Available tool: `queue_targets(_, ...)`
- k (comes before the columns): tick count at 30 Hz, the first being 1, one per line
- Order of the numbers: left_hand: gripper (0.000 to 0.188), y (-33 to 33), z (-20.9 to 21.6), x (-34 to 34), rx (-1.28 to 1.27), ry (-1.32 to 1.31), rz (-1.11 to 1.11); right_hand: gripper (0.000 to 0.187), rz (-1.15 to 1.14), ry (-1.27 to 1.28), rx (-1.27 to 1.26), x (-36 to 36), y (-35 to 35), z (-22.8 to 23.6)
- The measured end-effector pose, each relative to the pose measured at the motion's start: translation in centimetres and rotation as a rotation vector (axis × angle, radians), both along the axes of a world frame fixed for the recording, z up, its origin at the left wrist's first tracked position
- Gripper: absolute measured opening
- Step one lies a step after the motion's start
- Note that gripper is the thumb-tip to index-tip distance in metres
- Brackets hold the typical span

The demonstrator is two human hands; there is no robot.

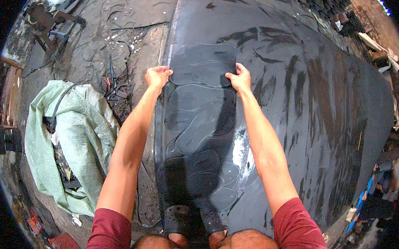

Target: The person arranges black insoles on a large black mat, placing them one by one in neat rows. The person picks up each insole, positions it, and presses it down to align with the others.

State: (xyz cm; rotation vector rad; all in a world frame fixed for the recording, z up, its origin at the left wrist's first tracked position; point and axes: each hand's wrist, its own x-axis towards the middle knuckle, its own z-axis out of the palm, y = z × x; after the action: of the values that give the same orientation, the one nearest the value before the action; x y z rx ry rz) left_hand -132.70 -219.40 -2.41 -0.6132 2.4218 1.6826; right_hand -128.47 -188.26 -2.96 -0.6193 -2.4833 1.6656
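Note:
A large black rubber sheet (325,113) is spread on the floor beneath me. Pale outlines of shoe soles (199,120) cover a strip of it in front of my feet. At the strip's far end lies a flat black rubber piece (203,63) with rounded corners, bearing sole-shaped lines. My left hand (159,77) pinches its left edge between thumb and fingers. On the opposite edge my right hand (240,78) grips it, thumb on top, fingers partly hidden behind the edge. Whether the piece is lifted off the sheet, I cannot tell.
A pale green woven sack (80,126) with dark scraps inside sits on my left. Beyond it are thin black strips (116,83) and a small stool-like object (61,30). Black clogs (177,218) on my feet rest on the sheet. Stacked dark material (319,3) stands at the far right.

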Motion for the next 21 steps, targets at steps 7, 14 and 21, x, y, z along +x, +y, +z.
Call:
queue_targets(7,0.037,2.3,1.2,2.8,-0.878,0.540,-0.326,0.063,-0.007,0.038,0.063,-0.4,0.3,-1.7)
queue_targets(14,0.051,3.5,1.8,5.2,-0.825,0.392,-0.449,0.068,-0.101,-0.003,0.260,0.3,-1.2,0.1)
queue_targets(21,0.051,4.7,-0.7,6.5,-1.166,0.396,-0.503,0.083,0.066,-0.010,0.870,2.1,-4.7,4.5)
